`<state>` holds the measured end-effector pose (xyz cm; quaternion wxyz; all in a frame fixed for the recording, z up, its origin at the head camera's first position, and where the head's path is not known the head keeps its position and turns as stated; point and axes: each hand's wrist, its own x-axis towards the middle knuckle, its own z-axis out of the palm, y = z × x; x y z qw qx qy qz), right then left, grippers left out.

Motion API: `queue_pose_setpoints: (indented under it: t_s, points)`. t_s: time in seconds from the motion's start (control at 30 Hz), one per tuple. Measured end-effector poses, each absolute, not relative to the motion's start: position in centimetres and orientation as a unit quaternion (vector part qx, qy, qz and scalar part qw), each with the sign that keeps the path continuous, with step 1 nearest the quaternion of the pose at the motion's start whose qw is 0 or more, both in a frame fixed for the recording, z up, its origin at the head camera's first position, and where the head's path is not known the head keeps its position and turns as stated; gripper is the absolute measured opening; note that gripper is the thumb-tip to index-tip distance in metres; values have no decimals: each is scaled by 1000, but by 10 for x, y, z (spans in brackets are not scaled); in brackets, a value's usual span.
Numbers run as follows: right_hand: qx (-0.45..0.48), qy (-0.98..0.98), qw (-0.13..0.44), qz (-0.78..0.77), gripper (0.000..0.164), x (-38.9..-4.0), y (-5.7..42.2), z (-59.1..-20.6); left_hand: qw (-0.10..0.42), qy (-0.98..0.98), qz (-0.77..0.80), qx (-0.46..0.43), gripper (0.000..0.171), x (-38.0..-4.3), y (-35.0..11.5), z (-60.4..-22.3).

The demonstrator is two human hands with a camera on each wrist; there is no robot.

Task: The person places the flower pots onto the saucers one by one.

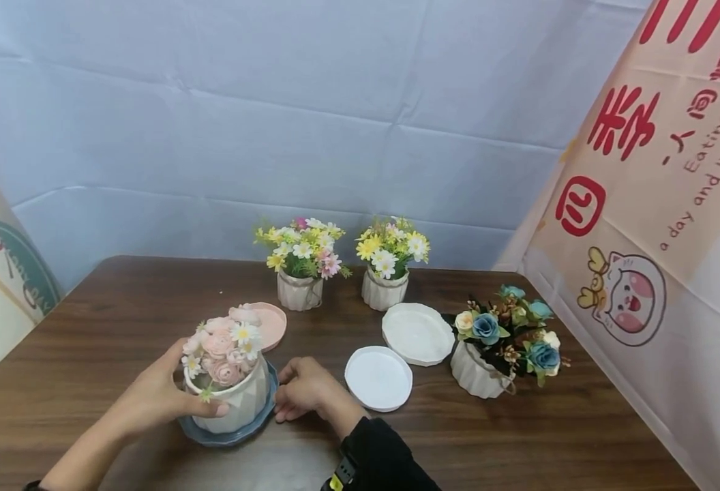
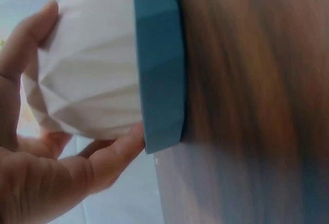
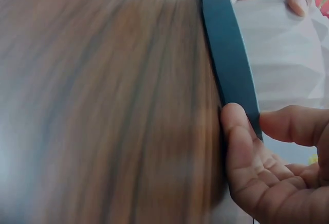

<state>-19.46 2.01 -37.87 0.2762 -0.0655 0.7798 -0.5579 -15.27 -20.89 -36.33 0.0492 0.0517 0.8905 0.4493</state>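
A white faceted flower pot [image 1: 245,407] with pale pink roses and white daisies [image 1: 221,348] stands on a blue saucer [image 1: 228,436]. My left hand [image 1: 160,390] grips the pot, thumb on the near side and fingers round the far left side; the left wrist view shows a fingertip by the saucer's rim. My right hand [image 1: 307,390] pinches the right edge of the blue saucer [image 3: 231,54]. In the right wrist view the thumb lies on the inner side of the rim and curled fingers on the outer side, low by the table.
Behind the pot lies a pink saucer [image 1: 272,327]. Two white saucers, a smaller one [image 1: 378,378] and a larger one [image 1: 418,334], lie right of my right hand. Potted blue flowers [image 1: 485,329] stand farther right. Two pots of yellow and white flowers [image 1: 301,249] stand at the back.
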Motion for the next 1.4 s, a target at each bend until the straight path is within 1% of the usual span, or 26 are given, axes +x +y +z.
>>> queue_pose_setpoints:
  t_s: [0.1,0.27,0.57,0.77,0.87,1.17,1.4]
  points:
    - [-57,783,267,-559,18,-193,6,-378,57,876,475,65,106,-157,-223,-364]
    - [-36,787,254,-561,20,-192,-18,-380,62,875,474,84,109,-162,-247,-366]
    - [-3,761,236,-604,17,-198,-50,-386,62,872,481,59,110,-164,-278,-372]
    - [17,751,216,-624,18,-202,-67,-388,78,871,483,44,112,-169,-294,-373]
    - [26,748,207,-630,19,-203,-75,-388,86,870,483,39,112,-172,-302,-372]
    - [44,746,185,-638,16,-209,-90,-387,87,860,498,79,109,-191,-316,-370]
    - [57,748,178,-636,18,-214,-96,-386,99,862,492,70,111,-202,-318,-368]
